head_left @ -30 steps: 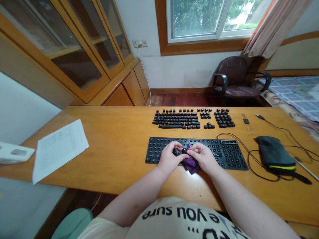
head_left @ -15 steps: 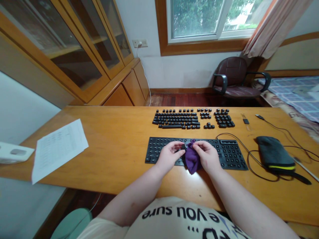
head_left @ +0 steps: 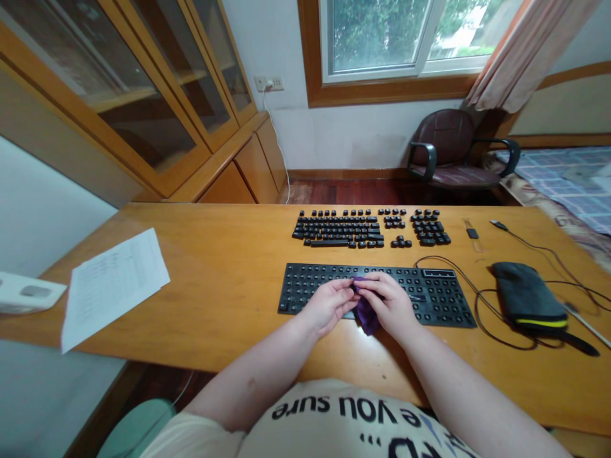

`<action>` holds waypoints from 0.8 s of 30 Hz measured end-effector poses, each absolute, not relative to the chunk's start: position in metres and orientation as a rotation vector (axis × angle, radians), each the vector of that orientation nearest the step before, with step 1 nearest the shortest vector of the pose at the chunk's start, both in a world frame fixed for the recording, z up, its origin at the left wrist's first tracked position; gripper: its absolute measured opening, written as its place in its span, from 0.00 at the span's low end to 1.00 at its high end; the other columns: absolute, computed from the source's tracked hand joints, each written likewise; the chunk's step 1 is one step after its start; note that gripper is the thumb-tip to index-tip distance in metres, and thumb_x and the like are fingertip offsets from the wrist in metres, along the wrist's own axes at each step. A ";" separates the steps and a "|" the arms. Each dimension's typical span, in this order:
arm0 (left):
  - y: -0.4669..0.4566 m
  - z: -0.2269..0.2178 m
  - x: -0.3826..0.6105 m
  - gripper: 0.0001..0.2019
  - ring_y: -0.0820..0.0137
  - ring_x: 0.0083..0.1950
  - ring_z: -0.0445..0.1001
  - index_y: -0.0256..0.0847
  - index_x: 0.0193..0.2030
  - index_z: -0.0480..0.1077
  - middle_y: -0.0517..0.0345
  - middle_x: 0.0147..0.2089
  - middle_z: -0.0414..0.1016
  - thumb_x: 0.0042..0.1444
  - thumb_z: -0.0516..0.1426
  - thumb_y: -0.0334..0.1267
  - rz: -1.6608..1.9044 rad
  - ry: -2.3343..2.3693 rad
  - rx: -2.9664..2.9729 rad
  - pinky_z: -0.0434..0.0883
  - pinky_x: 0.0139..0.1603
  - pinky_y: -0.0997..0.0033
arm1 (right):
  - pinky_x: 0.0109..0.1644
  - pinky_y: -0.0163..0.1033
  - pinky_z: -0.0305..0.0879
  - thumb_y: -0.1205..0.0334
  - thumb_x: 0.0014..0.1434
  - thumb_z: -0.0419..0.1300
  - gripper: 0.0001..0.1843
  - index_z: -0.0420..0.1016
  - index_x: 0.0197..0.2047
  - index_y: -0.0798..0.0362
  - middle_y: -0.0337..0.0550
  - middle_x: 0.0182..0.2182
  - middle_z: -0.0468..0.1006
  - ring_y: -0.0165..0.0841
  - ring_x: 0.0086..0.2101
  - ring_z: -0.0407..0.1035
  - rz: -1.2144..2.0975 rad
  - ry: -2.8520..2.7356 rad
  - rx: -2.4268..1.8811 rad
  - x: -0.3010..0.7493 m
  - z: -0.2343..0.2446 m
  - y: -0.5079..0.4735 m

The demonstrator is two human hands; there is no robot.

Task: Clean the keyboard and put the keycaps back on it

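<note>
Purple cloth was pinched above the keyboard
Right hand gripped it; how left hand gripped couldn't be told; slackening risked dropping it

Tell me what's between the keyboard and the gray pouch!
In the head view, a thin black cable loops across the desk between the keyboard and the gray pouch.

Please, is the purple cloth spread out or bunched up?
Bunched up: the right hand holds the purple cloth near its top, and the rest hangs crumpled below.
</note>
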State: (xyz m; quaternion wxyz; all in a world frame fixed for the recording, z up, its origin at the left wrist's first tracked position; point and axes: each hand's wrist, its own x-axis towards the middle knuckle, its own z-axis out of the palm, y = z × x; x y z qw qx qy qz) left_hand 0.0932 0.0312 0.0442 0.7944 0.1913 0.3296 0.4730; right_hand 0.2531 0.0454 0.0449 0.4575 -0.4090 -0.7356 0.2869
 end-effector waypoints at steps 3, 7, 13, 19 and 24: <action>0.031 0.043 0.092 0.17 0.75 0.33 0.75 0.34 0.38 0.73 0.55 0.33 0.77 0.39 0.68 0.30 1.015 0.734 0.374 0.70 0.43 0.73 | 0.43 0.43 0.69 0.63 0.56 0.59 0.06 0.78 0.33 0.47 0.43 0.34 0.76 0.35 0.38 0.71 0.745 -1.724 -1.041 0.253 0.045 0.046; 0.031 0.041 0.092 0.18 0.75 0.33 0.75 0.33 0.40 0.73 0.54 0.34 0.77 0.40 0.68 0.30 1.006 0.703 0.376 0.71 0.43 0.74 | 0.43 0.42 0.69 0.63 0.57 0.58 0.06 0.77 0.32 0.48 0.43 0.33 0.75 0.34 0.38 0.71 0.753 -1.657 -1.031 0.254 0.044 0.045; 0.031 0.043 0.092 0.17 0.75 0.34 0.75 0.34 0.39 0.73 0.55 0.33 0.77 0.40 0.68 0.31 1.037 0.725 0.376 0.70 0.45 0.72 | 0.42 0.43 0.70 0.66 0.56 0.59 0.09 0.77 0.39 0.46 0.43 0.36 0.75 0.34 0.38 0.71 0.455 -1.839 -0.980 0.255 0.042 0.041; 0.032 0.040 0.096 0.17 0.74 0.35 0.75 0.35 0.38 0.73 0.56 0.34 0.77 0.38 0.68 0.33 1.055 0.814 0.429 0.69 0.47 0.70 | 0.40 0.43 0.71 0.67 0.56 0.58 0.09 0.76 0.38 0.46 0.43 0.35 0.79 0.34 0.35 0.73 0.293 -1.929 -0.968 0.255 0.040 0.037; 0.035 0.037 0.096 0.17 0.71 0.36 0.75 0.35 0.35 0.74 0.54 0.34 0.78 0.35 0.68 0.31 1.138 1.023 0.667 0.70 0.47 0.67 | 0.37 0.40 0.71 0.64 0.55 0.60 0.03 0.74 0.34 0.47 0.40 0.30 0.80 0.34 0.31 0.74 0.349 -1.827 -1.096 0.252 0.039 0.035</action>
